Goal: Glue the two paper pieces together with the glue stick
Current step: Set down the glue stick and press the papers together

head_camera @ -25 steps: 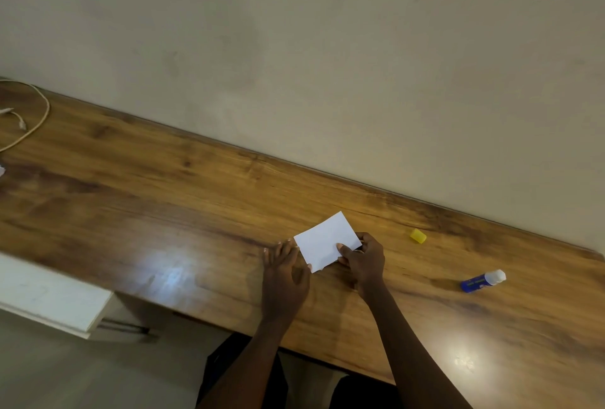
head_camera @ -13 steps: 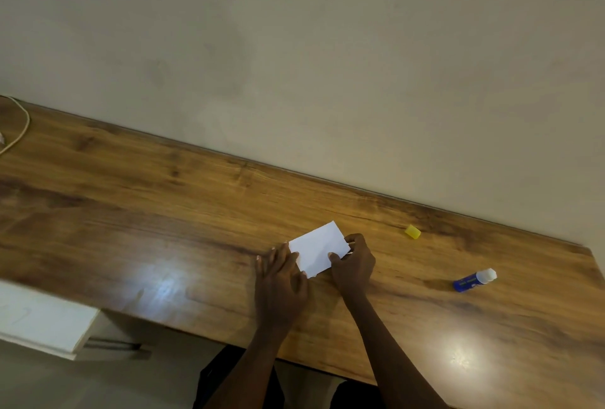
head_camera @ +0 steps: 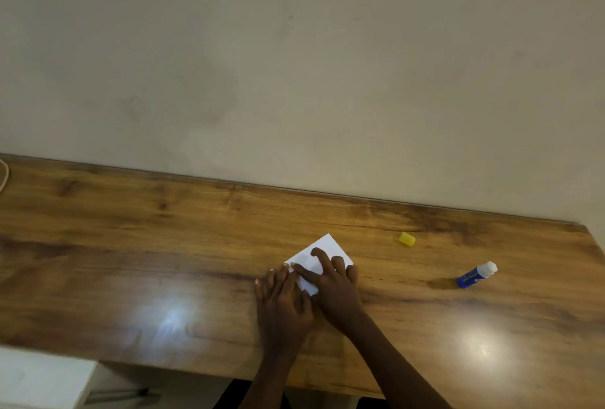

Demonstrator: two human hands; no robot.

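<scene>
A small white paper [head_camera: 322, 246] lies flat on the wooden desk [head_camera: 163, 245], seen as one rectangle; I cannot tell two pieces apart. My right hand [head_camera: 330, 281] lies spread on top of it, fingers pressing flat. My left hand [head_camera: 283, 297] rests flat beside it, fingertips at the paper's left edge. The blue glue stick [head_camera: 476, 274], white tip exposed, lies on its side to the right. Its yellow cap [head_camera: 407, 239] sits apart, nearer the wall.
The desk runs along a plain beige wall [head_camera: 294, 65]. A pale cord [head_camera: 4, 176] shows at the far left edge. A white cabinet corner [head_camera: 42, 379] sits below the desk's front edge at the lower left.
My right hand has gone from pinching the paper's right edge to lying spread flat on top of it. The left hand stays at the left edge. The camera view has shifted.
</scene>
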